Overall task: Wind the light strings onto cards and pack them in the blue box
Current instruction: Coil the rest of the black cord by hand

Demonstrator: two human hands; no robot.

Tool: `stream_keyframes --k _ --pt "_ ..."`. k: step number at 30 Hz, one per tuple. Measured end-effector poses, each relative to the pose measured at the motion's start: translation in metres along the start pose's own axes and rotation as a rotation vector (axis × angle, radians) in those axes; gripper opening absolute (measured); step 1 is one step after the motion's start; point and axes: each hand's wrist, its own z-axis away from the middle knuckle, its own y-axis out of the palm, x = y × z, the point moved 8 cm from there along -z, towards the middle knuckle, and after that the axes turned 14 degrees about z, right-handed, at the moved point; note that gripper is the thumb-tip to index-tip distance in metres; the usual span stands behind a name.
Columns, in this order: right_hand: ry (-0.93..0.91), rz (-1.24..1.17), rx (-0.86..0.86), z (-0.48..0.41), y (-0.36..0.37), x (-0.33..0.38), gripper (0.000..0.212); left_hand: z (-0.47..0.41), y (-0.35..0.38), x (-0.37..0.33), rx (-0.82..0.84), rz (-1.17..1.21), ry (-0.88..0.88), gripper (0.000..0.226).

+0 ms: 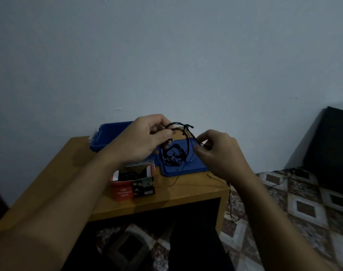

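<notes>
A light string is pinched by curled fingers of the left hand and right hand above a wooden surface bearing a blue box, set against a pale wall.

Centre of frame: the left hand is hiding the right part of the blue box, and the tangled light string is covering part of the blue lid. The small print on the red carton is blurring beyond reading, and its contents are lying in shadow. Right edge: a black object is running out of frame. Lower edge: both forearms are being cut off.
</notes>
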Motion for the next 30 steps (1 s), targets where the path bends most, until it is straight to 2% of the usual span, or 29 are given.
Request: stream_keyframes --k 6,11,13,17,21,23,27,30 --pt "-0.041 -0.393 0.07 0.02 -0.014 0.014 0.008 0.023 0.01 -0.015 -0.006 0.068 0.011 0.009" --pt "-0.129 -0.623 0.225 0.032 -0.013 0.036 0.022 0.027 0.013 -0.014 -0.017 0.053 -0.021 0.01" --pt "-0.146 -0.634 0.214 0.033 -0.014 0.038 0.029 0.026 0.01 -0.015 -0.048 0.049 -0.034 0.012" --pt "-0.05 -0.683 0.122 0.028 -0.017 0.024 0.022 0.028 0.004 -0.009 -0.105 0.188 -0.138 0.019" --pt "0.012 -0.744 0.121 0.024 -0.017 0.019 0.024 0.031 -0.003 -0.006 -0.14 0.247 -0.187 0.024" --pt "0.017 -0.71 0.162 0.024 -0.015 0.019 0.025 0.032 -0.005 -0.009 -0.163 0.333 -0.175 0.021" --pt "-0.027 -0.604 0.305 0.029 -0.006 0.025 0.014 0.032 -0.004 -0.016 -0.188 0.514 -0.138 0.021" --pt "-0.015 -0.581 0.413 0.033 0.006 0.025 0.033 0.032 -0.005 -0.022 -0.183 0.546 -0.116 0.021"
